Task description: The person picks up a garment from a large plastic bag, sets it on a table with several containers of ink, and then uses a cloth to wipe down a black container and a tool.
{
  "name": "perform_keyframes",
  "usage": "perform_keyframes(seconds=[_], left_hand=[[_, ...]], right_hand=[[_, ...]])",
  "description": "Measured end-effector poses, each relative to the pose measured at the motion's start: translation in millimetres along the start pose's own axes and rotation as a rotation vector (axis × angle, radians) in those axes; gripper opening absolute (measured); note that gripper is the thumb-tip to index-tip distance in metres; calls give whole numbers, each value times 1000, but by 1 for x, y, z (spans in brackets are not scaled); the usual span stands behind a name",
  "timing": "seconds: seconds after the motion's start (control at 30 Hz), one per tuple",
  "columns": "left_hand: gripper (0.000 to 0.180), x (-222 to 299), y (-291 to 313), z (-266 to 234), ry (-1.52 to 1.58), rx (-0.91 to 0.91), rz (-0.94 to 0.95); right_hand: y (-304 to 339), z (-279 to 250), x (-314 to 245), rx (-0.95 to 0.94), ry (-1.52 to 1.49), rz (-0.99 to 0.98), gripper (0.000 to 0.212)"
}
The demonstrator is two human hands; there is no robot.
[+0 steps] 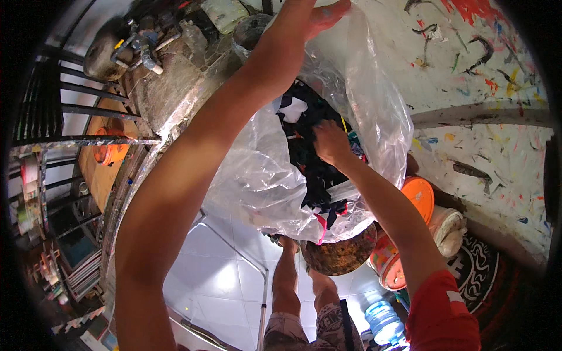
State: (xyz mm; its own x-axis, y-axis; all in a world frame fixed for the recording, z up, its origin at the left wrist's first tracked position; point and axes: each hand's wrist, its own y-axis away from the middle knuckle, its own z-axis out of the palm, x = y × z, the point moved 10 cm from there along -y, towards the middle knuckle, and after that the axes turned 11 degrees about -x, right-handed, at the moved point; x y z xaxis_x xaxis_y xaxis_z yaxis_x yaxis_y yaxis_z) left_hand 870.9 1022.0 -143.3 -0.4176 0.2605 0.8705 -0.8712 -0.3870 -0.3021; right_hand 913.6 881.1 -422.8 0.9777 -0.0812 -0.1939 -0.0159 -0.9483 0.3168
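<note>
A large clear plastic bag stands wide at the mouth, full of dark cloth scraps with a white piece on top. My left hand is raised at the upper edge, partly cut off, closed by the bag's lifted rim. Down inside the bag, my right hand is curled into the black scraps, its fingertips hidden among them. A few scraps and a pink strip hang at the bag's near edge.
A round rusty-brown surface shows below the bag. At the right are orange-lidded buckets and a blue water jug beside a paint-marked wall. A metal frame stands left of my legs; a black railing is farther left.
</note>
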Motion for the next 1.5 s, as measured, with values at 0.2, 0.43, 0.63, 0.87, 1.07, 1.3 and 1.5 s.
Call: perform_keyframes(seconds=[0.2,0.43,0.63,0.87,1.07,1.3,1.5], left_hand=[[66,1,28,5,-223,18,-133],[61,3,47,-4,-128,-108,74],[64,14,60,-2,-232,-92,50],[67,26,25,38,-53,-139,108],[72,17,25,55,73,-184,119],[81,8,12,73,-32,-197,136],[73,13,21,58,21,-185,124]], right_hand=[[-82,19,31,352,-319,354,46],[-74,93,-43,-5,45,52,30],[30,43,-116,-66,-33,-344,30],[46,17,65,185,-563,187,40],[-4,50,98,-14,-461,149,48],[-20,67,155,10,-427,416,79],[-37,64,87,-147,-305,407,89]])
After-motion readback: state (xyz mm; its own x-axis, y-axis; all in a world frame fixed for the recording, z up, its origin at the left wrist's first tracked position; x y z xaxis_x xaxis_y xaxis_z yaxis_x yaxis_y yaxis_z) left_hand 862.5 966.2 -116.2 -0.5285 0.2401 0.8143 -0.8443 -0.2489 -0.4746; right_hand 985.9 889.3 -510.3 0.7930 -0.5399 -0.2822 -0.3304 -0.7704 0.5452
